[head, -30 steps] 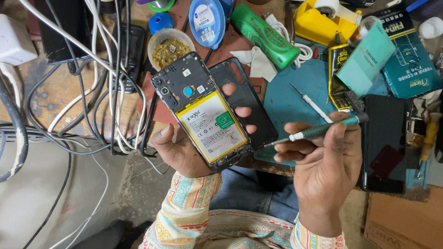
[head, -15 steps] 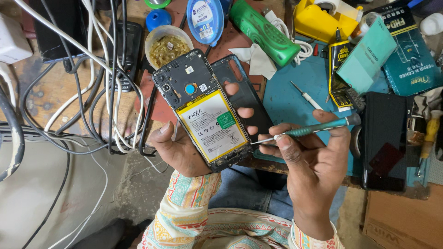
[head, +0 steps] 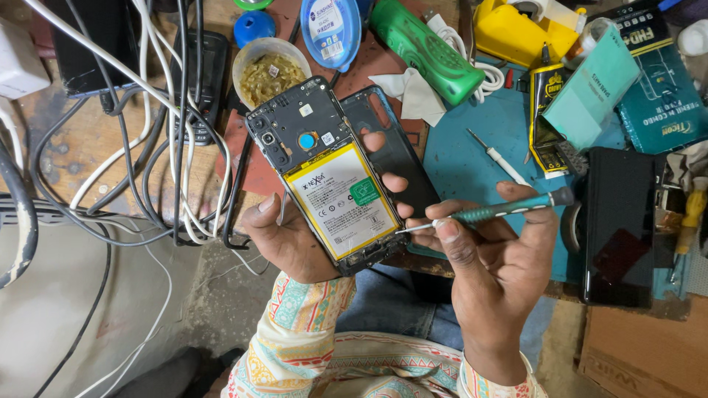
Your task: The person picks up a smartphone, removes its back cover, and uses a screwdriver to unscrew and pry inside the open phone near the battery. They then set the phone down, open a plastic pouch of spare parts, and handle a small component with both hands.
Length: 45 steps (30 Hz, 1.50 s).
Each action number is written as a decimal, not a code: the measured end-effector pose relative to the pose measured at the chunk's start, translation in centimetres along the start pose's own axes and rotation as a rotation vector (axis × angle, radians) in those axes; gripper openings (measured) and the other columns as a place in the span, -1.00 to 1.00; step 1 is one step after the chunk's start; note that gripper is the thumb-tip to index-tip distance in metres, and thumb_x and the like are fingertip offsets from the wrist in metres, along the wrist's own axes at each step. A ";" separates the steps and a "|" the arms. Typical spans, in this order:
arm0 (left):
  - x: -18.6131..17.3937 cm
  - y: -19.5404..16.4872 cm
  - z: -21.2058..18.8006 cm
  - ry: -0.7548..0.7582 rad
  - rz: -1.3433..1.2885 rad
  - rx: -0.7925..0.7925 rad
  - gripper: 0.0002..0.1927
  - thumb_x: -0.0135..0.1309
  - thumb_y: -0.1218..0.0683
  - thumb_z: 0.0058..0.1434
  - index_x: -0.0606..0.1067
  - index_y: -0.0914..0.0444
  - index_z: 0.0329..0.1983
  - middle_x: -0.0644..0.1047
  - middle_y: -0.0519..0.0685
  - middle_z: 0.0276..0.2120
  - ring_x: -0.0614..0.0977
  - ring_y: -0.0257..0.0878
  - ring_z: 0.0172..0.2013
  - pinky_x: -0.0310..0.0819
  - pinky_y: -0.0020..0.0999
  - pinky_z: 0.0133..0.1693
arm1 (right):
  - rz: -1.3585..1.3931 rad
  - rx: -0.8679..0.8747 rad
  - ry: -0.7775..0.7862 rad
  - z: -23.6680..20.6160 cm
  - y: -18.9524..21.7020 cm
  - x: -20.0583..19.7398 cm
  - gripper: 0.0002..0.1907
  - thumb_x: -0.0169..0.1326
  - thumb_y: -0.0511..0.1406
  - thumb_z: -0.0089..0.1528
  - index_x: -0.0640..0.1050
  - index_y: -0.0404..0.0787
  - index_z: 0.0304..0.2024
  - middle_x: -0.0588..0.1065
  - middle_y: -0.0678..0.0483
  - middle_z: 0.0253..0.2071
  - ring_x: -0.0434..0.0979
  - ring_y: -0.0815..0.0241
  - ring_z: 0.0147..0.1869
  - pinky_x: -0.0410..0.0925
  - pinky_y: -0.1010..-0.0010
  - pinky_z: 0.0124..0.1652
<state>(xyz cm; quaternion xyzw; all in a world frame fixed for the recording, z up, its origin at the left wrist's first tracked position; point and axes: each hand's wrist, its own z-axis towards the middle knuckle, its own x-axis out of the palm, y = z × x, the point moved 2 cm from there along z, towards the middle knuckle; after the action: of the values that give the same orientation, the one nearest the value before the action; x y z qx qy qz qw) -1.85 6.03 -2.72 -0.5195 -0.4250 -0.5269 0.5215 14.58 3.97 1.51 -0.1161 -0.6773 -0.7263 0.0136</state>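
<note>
The left hand [head: 295,239] cradles an opened phone [head: 324,173] from below, back side up. The thumb lies along the phone's left edge and the fingertips [head: 396,182] wrap around its right edge, so the hand is closed on the phone. The phone is held above the near edge of the desk [head: 88,140], tilted with its camera end pointing toward the far left. Its yellow-bordered battery [head: 341,200] fills the lower half of the open back. The dark circuit area with a blue round part sits at the upper end.

The right hand [head: 494,273] is just right of the phone, near its lower right corner. Thumb and index finger pinch a green-handled screwdriver [head: 501,211], with the remaining fingers curled underneath. The screwdriver lies nearly level, and its metal tip points left and meets the phone's lower right edge.

A dark back cover [head: 391,144] lies directly behind the phone, partly hidden by the fingers. A second, white-handled screwdriver [head: 498,157] rests on the blue mat [head: 472,169] toward the right side of the desk. A small bowl [head: 271,70] of small parts stands beyond the phone's upper end. A tangle of black and white cables [head: 158,147] covers the left part of the desk. A black phone [head: 619,225] lies flat near the right edge.
</note>
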 end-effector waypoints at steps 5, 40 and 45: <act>0.0 0.1 0.2 -0.014 0.029 0.025 -0.07 -0.03 -0.28 0.28 0.15 0.44 0.51 0.26 0.36 0.33 0.55 0.28 0.07 0.53 0.24 -0.01 | 0.006 -0.037 0.004 0.0 0.0 0.2 -0.48 0.08 -0.51 0.40 0.15 -0.17 0.29 0.56 -0.23 -0.04 0.69 -0.02 -0.04 0.63 0.23 -0.06; -0.6 0.7 0.5 -0.026 0.098 0.140 -0.25 -0.23 -0.32 0.49 0.22 0.29 0.50 0.36 0.32 0.32 0.58 0.18 0.06 0.57 0.17 0.03 | -0.696 -0.221 0.219 0.8 0.7 -0.7 -0.62 0.24 -0.40 0.17 0.57 -0.32 0.06 0.51 -0.01 -0.08 0.40 0.24 -0.31 0.33 0.40 -0.32; -0.9 0.6 0.8 0.040 0.027 0.039 -0.19 -0.15 -0.27 0.45 0.21 0.44 0.49 0.50 0.38 0.11 0.64 0.20 -0.02 0.59 0.04 0.06 | -0.808 -0.343 0.344 1.0 0.7 0.9 -0.65 0.33 -0.36 0.16 0.63 -0.24 0.01 0.45 0.00 -0.07 0.58 0.15 -0.02 0.47 0.35 -0.05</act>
<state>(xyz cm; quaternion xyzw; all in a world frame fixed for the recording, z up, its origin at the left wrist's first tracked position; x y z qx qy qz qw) -1.27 6.86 -3.54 -0.5044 -0.4177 -0.5215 0.5470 13.97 5.05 2.41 0.2784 -0.5265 -0.7835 -0.1776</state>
